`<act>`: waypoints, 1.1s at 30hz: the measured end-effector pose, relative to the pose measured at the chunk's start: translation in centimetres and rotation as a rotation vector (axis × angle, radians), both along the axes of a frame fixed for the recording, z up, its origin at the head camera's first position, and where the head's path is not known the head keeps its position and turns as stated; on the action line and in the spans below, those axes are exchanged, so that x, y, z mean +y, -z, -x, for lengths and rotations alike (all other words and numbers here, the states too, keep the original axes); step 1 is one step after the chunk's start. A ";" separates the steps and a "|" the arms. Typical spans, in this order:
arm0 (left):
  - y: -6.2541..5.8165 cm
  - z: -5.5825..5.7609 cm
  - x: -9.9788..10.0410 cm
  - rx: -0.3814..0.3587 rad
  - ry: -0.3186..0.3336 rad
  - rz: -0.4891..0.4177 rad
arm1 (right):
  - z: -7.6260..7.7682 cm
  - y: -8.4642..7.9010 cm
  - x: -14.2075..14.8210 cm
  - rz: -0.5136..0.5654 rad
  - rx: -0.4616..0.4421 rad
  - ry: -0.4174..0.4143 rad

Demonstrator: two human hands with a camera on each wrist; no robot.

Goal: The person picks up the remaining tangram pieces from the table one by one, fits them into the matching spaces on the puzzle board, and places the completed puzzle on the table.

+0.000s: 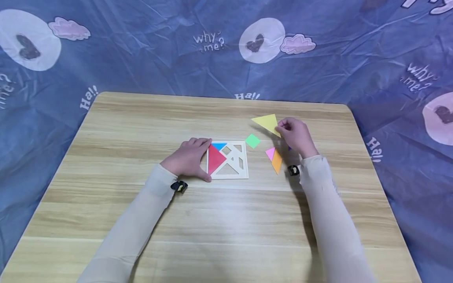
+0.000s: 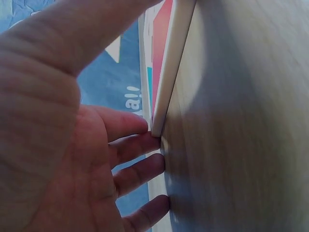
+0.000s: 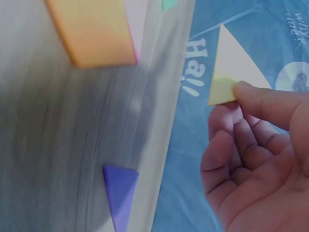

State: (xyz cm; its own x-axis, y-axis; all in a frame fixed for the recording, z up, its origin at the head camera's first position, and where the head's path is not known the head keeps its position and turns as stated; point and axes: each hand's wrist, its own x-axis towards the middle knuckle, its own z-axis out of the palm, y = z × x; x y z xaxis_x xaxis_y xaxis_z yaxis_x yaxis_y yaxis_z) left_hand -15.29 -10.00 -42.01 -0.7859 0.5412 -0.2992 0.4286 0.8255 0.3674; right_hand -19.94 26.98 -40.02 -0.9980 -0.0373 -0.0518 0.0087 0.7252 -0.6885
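A white tangram tray (image 1: 246, 176) lies flat on the table, a red triangle (image 1: 215, 159) and a blue triangle (image 1: 219, 146) set in its left part; other cut-outs show bare. My left hand (image 1: 188, 158) holds the tray by its left side, thumb at the near corner and fingers at the far one. In the left wrist view the fingertips (image 2: 153, 141) touch the tray's corner. Beyond the tray to the right, my right hand (image 1: 297, 135) pinches a yellow triangle (image 1: 267, 123) by one corner between thumb and fingers, raised above the table.
Right of the tray lie a green square (image 1: 252, 140), a pink triangle (image 1: 270, 153) and an orange parallelogram (image 1: 277, 162). A purple triangle (image 3: 121, 193) sits under the right hand, mostly hidden in the head view. Behind the wooden table (image 1: 226, 232) hangs a blue printed cloth (image 1: 152, 51).
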 end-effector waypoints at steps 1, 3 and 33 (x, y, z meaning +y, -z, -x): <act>0.0 0.0 0.0 -0.001 0.000 0.000 | -0.1 0.0 -0.1 0.008 0.015 0.006; 0.0 0.0 -0.1 -0.003 0.001 -0.001 | -0.5 0.0 -0.3 0.023 0.043 0.019; 0.2 0.3 -0.6 -0.031 0.008 -0.031 | -3.7 -0.9 -3.6 0.139 0.097 -0.075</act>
State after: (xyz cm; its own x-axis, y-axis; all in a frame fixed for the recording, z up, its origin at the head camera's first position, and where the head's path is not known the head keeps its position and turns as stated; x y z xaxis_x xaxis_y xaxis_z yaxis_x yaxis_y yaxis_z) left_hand -15.60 -10.55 -42.25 -0.7722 0.5566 -0.3065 0.4229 0.8103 0.4057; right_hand -16.29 23.35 -39.17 -0.9922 -0.1119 0.0551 -0.1130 0.6195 -0.7768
